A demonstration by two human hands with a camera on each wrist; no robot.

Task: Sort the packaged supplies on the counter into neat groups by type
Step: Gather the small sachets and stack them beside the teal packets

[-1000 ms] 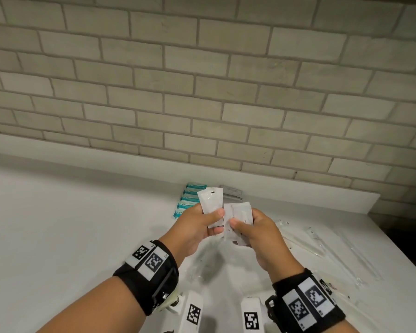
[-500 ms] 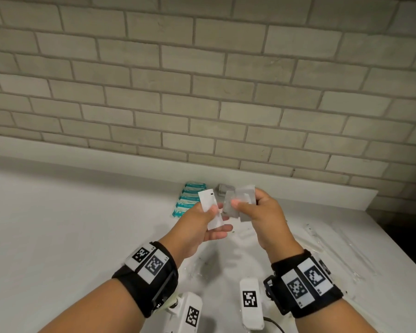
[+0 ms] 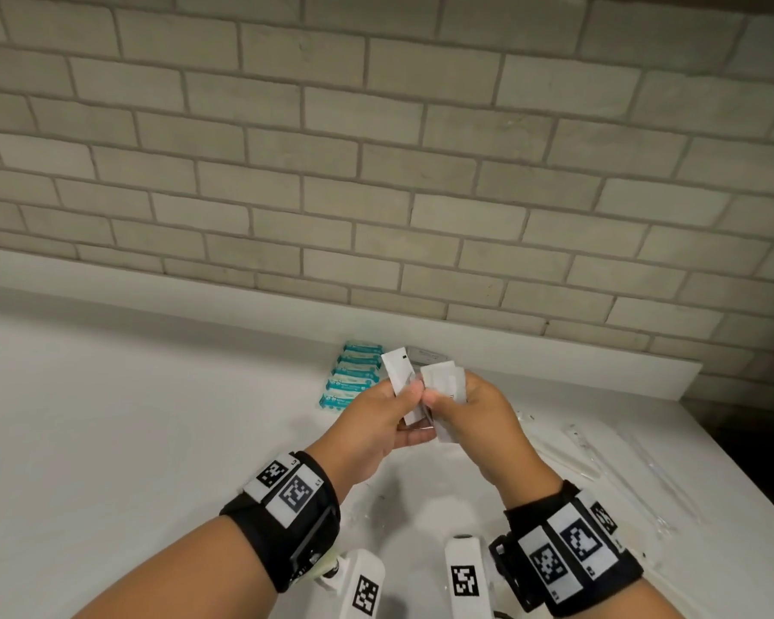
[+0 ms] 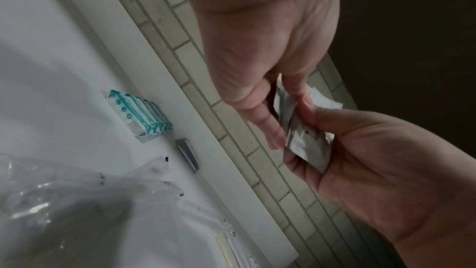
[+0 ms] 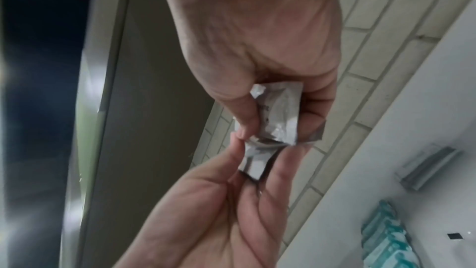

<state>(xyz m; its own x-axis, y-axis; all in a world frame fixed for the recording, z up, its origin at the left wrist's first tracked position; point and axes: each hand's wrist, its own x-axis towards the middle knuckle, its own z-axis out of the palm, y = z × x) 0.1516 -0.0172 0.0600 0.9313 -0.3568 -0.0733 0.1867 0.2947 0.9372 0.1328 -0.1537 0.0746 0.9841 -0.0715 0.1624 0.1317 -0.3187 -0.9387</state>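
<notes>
Left hand [image 3: 376, 422]: pinches one white packet [image 3: 396, 373], held above the surface [image 3: 130, 440]. Right hand [image 3: 474, 422]: grips several sachets [image 3: 443, 379], touching the packet. Teal packs [image 3: 351, 379]: stacked row by backsplash. Clear sleeves [image 3: 599, 457]: lying right.

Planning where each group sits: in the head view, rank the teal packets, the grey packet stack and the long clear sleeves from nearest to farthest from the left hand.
From the left hand:
1. Teal packets, just left, behind it.
2. Grey packet stack, by the backsplash, behind the held packets.
3. Clear sleeves, far right, past the right hand.
The first two are fairly close.
</notes>
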